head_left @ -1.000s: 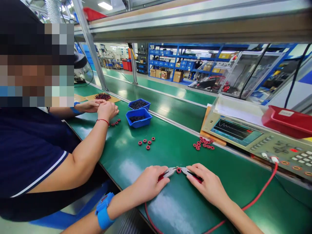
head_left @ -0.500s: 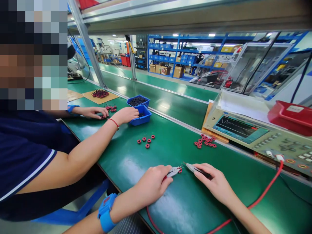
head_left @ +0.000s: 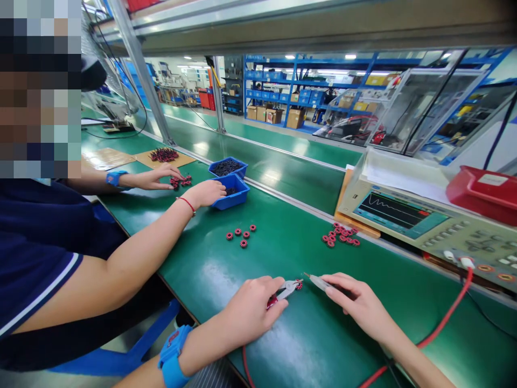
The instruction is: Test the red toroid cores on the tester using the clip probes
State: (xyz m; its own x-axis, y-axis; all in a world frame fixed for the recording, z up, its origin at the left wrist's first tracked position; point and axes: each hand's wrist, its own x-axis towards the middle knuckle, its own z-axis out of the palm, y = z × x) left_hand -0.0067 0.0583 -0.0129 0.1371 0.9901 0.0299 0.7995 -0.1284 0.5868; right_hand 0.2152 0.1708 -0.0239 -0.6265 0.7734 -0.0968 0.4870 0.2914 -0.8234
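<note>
My left hand (head_left: pixel 258 307) is closed on the red handle of a metal test clip (head_left: pixel 287 289), whose jaws reach a small red-and-black wound ring coil (head_left: pixel 299 284) above the green bench. Whether the jaws grip a coil lead is too small to tell. Just right of the coil, my right hand (head_left: pixel 357 302) pinches a slim grey test clip (head_left: pixel 319 282) with a thin copper-coloured tip pointing left. Several loose ring coils (head_left: pixel 243 243) lie beyond my left hand. A bigger cluster of coils (head_left: pixel 341 234) sits by the instrument.
On the left, a co-worker's one hand (head_left: pixel 208 193) reaches into a blue bin (head_left: pixel 230 202) and the other (head_left: pixel 159 177) is over coils. A second blue bin (head_left: pixel 228 167) holds dark parts. A measuring instrument (head_left: pixel 407 215) stands right; a red cable (head_left: pixel 448 312) runs from it.
My left hand has shifted very slightly, and its clip's handles look wider apart. My right hand is nearly still. The co-worker's far hand has lifted a little over the coils.
</note>
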